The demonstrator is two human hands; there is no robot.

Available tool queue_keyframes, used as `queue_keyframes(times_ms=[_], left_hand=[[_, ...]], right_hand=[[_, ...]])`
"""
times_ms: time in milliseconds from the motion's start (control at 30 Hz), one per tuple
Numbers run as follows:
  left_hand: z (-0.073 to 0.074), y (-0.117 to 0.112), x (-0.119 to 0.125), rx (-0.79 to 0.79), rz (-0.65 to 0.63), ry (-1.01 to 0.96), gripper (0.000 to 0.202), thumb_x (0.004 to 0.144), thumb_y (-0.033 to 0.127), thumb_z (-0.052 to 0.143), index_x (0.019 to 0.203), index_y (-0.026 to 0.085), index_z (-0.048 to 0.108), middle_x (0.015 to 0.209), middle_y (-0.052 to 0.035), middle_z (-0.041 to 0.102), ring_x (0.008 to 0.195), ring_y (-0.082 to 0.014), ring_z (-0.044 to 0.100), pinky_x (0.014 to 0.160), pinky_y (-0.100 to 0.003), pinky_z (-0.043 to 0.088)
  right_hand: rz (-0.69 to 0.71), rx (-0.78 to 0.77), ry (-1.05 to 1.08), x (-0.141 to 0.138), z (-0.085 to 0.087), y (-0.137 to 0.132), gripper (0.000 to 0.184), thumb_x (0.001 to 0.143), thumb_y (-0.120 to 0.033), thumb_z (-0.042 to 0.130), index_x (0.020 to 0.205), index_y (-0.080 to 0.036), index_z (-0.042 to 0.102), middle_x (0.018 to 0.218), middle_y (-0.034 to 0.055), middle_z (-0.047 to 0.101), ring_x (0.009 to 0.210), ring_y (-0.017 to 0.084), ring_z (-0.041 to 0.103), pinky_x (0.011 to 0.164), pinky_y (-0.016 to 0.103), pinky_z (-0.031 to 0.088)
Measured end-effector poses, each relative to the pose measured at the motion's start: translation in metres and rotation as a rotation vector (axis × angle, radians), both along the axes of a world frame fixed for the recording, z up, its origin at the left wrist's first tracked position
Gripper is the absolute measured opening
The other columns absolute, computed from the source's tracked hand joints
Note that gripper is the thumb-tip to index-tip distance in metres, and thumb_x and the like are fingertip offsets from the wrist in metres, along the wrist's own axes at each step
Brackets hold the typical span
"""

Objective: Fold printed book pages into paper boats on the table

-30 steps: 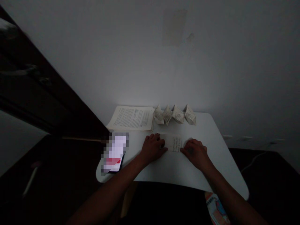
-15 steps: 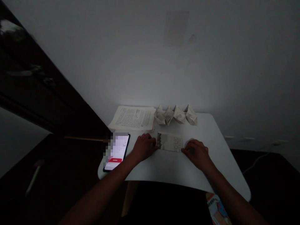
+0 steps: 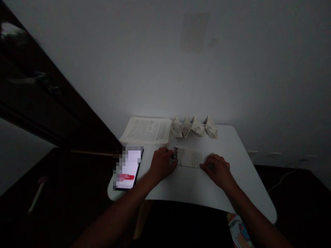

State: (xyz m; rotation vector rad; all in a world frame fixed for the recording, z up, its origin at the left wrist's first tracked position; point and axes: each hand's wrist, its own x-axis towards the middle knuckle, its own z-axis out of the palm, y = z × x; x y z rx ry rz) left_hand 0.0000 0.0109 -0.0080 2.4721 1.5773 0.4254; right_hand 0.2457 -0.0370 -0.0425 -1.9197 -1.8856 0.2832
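Note:
A small printed sheet of paper (image 3: pixel 188 157) lies flat on the white table, with a grey picture on its left part and lines of text on its right. My left hand (image 3: pixel 162 163) is at its left edge, fingers curled and thumb by the lower left corner. At the lower right corner, my right hand (image 3: pixel 216 168) pinches the paper between thumb and bent fingers. Behind the sheet stands a row of several folded paper boats (image 3: pixel 198 128). Whether the sheet has more than one layer is hard to see in the dim light.
A stack of printed pages (image 3: pixel 148 131) lies at the back left of the table (image 3: pixel 181 187). Near the left edge is a phone (image 3: pixel 129 168) with a lit screen. A wall rises behind the table, and a dark door (image 3: pixel 38 96) stands at left.
My left hand has shifted slightly right along the paper's left edge, its thumb closer to the lower corner. My right hand and the paper look almost unmoved.

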Motion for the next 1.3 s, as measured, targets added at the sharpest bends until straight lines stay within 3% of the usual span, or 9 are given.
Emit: queue_keyframes(times_ms=[233,400,667,1300], left_hand=[[-0.009,-0.016,0.059,0.015,-0.036,-0.023,0.026,0.071,0.043,0.063,0.081,0.02,0.059,0.093,-0.0076,0.052,0.098,-0.0256,0.046,0.083,-0.04,0.036],[-0.014,-0.013,0.078,0.056,-0.077,-0.035,0.031,0.072,0.049,0.06,0.08,0.019,0.06,0.091,-0.0079,0.051,0.093,-0.0251,0.047,0.085,-0.041,0.035],[-0.013,-0.012,0.069,0.053,-0.119,-0.058,0.031,0.069,0.049,0.062,0.081,0.021,0.059,0.09,-0.0063,0.05,0.093,-0.0242,0.046,0.084,-0.04,0.036],[-0.008,-0.008,0.047,-0.091,-0.029,-0.056,0.02,0.068,0.037,0.065,0.078,0.021,0.06,0.093,-0.0036,0.051,0.093,-0.0221,0.048,0.083,-0.038,0.036]], right_hand=[[-0.006,0.008,0.007,0.001,-0.001,0.0,0.024,0.073,-0.047,0.059,0.07,-0.024,0.062,0.093,0.0021,0.059,0.092,0.024,0.052,0.075,0.038,0.034],[0.008,0.015,0.018,-0.001,0.004,-0.001,0.026,0.078,-0.046,0.055,0.069,-0.023,0.061,0.092,0.0034,0.059,0.091,0.024,0.052,0.075,0.038,0.034],[-0.011,0.004,0.013,-0.001,0.001,-0.001,0.021,0.073,-0.044,0.06,0.07,-0.024,0.062,0.093,0.0022,0.059,0.093,0.024,0.051,0.075,0.037,0.033],[-0.005,0.033,0.019,0.0,-0.002,-0.001,0.02,0.073,-0.043,0.06,0.069,-0.024,0.062,0.093,0.0027,0.059,0.092,0.025,0.051,0.074,0.038,0.034]])
